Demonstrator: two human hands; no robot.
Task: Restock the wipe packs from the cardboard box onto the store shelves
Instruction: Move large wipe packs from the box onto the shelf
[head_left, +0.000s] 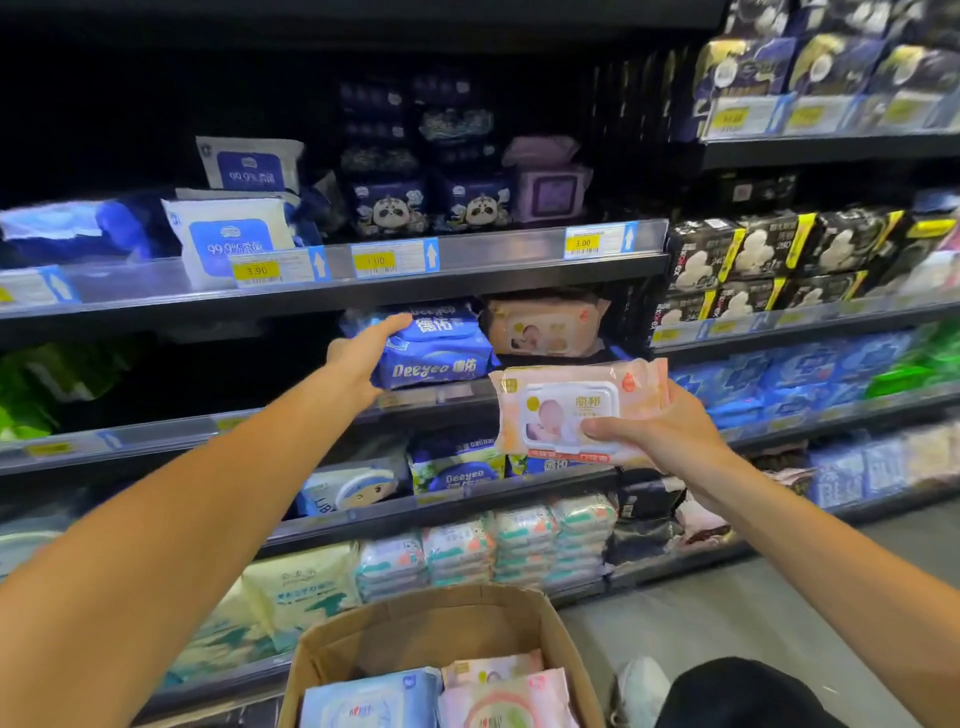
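Step in hand: placing a pack on the middle shelf (311, 415). Left hand (363, 358), fingers straight, rests against the blue pack (441, 353). Right hand (670, 441) has its grip clamped on the pink wipe pack (566, 410), flat, lidded, held before the shelf. Next: seat it beside the matching pink pack (545, 325). Cardboard box (431, 629) holds more.

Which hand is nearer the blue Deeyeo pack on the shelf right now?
Left. The left hand rests against the blue Deeyeo pack; the right hand is apart, lower right, holding a pink wipe pack.

Single head-worn wide-angle view, facing forward and slightly down, close to the store shelves (332, 291), cardboard box (441, 629) at bottom edge
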